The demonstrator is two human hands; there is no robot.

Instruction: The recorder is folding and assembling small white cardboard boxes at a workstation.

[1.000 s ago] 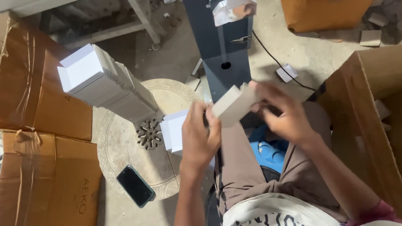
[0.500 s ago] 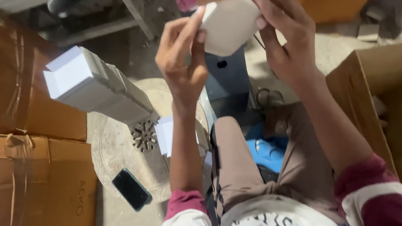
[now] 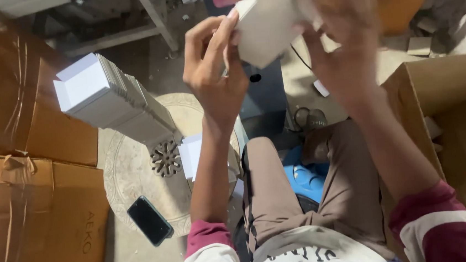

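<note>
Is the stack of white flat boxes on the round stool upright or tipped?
Tipped. The stack leans on its side across the stool, its top flap facing up left.

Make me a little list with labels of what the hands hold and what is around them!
Left hand: grips the white folded box
Right hand: blurred, on the same box
Stack of flat white boxes: leaning on the round stool
Black phone: lying on the stool
Open carton: at the right
</note>
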